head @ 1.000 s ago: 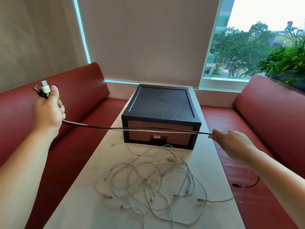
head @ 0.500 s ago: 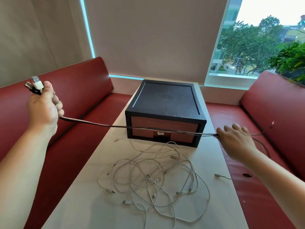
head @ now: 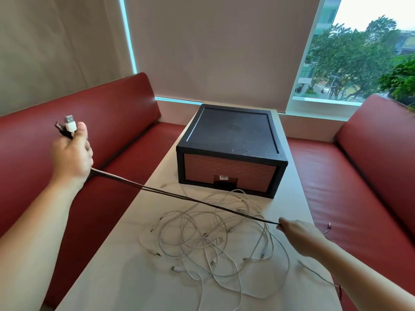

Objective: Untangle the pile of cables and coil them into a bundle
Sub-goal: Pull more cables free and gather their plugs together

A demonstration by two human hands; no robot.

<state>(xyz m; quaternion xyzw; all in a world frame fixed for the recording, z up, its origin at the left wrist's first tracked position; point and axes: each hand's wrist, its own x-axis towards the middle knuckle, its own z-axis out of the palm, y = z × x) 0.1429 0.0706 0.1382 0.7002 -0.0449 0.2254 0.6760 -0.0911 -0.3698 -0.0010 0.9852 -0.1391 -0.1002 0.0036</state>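
Since 0.5 s ago: right hand (head: pixel 301 235) has come down and nearer, from beside the box's front right corner to above the near right part of the table (head: pixel 107 265). The dark strands (head: pixel 179 197) now slope down across the cable pile (head: pixel 213 234); before, they ran level in front of the box (head: pixel 231 135).

Room: pile lies mid-table, just in front of the box, with bare tabletop to its left and near side. Red benches flank the table, left bench (head: pixel 89 122) and right bench (head: pixel 359 187). One thin white lead (head: pixel 314 271) runs off toward the table's right edge.

Hidden: that lead passes under the right forearm. Right fingers are seen from the back only. How many strands are stretched, cannot tell.

Hands: left hand (head: pixel 71 157) is raised over the left bench, fist closed round the strands, with the plugs (head: pixel 67 126) sticking out above the thumb. Right hand pinches the strands' other end, which are taut between the two hands.
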